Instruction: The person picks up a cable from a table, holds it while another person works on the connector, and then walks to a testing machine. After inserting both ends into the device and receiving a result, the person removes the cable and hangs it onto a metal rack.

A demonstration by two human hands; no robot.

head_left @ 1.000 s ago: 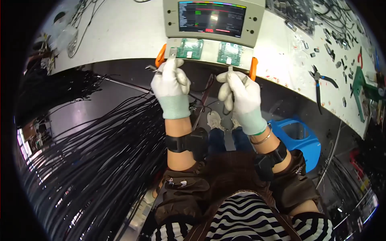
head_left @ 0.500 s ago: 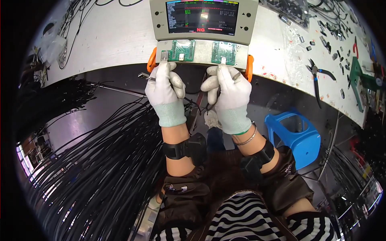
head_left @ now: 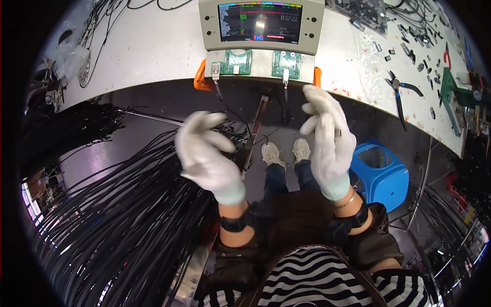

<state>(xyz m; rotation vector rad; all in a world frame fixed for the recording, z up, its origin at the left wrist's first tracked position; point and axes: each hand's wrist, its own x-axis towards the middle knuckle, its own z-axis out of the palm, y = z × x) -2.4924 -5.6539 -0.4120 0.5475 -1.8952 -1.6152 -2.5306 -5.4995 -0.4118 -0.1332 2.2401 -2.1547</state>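
Note:
My left hand [head_left: 207, 151], in a white glove with a pale green cuff, hangs beside the bundle of black cables [head_left: 148, 204], slightly blurred. Its fingers are apart and I see nothing in them. My right hand [head_left: 330, 140], gloved alike, is raised below the tester's right end, fingers stretched out and no thing visible in it. The cable tester [head_left: 259, 46] stands at the table's front edge with its screen lit. A metal plug [head_left: 216, 71] sits at its left green circuit board [head_left: 238, 61]; a white plug [head_left: 286, 75] sits at the right board [head_left: 287, 62]. Black leads droop from both.
Orange handles [head_left: 201, 75] flank the tester. Cutting pliers [head_left: 398, 94], loose metal connectors [head_left: 409, 51] and a green hand press [head_left: 452, 97] lie or stand on the white table [head_left: 353, 66] at right. A blue plastic stool [head_left: 383, 176] stands on the floor.
Both hands have left the tester's sockets and moved back toward me, the right one also outward. The plugs stay in place. Large lettering on the screen has turned from red to blue.

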